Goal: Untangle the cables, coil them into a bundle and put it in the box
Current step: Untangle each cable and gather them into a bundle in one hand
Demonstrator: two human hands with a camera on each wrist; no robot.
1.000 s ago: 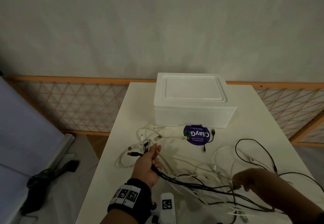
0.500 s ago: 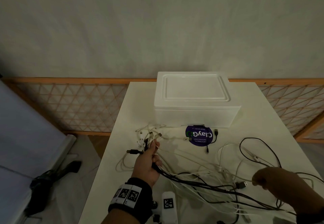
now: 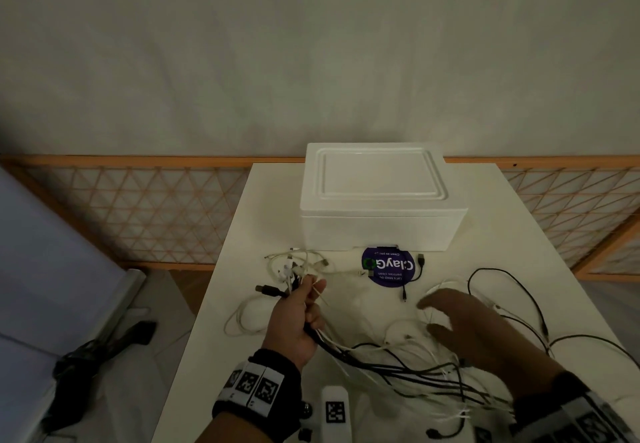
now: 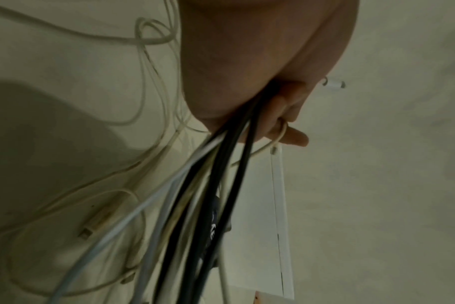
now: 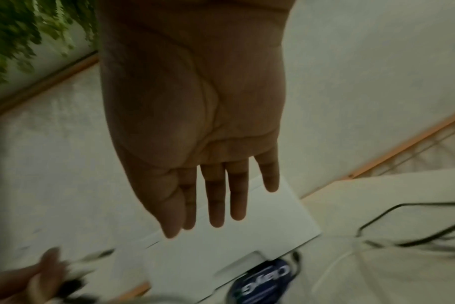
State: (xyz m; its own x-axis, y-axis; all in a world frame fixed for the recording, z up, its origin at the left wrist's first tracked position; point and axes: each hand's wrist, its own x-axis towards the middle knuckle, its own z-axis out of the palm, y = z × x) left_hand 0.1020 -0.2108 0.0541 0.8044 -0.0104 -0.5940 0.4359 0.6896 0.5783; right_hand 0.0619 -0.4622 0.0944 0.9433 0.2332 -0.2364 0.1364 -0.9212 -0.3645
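Observation:
A tangle of black and white cables point(image 3: 408, 366) sprawls over the near half of the white table point(image 3: 256, 214). My left hand point(image 3: 304, 307) grips a bunch of their ends, plugs sticking out above the fist; the left wrist view shows the cables point(image 4: 216, 185) running out of the curled fingers point(image 4: 286, 115). My right hand point(image 3: 460, 324) hovers flat over the cables at the right, fingers point(image 5: 216, 197) straight and holding nothing. A white foam box point(image 3: 377, 200) with its lid on stands at the back of the table.
A round purple sticker point(image 3: 388, 267) lies in front of the box. A wooden lattice fence point(image 3: 138, 214) runs behind the table. Dark gear point(image 3: 86, 366) lies on the floor at the left. A white tagged device point(image 3: 334, 411) sits at the near table edge.
My right hand let go of the cable it was pinching, opened flat and moved up and left towards the middle. The left hand keeps its grip in the same place.

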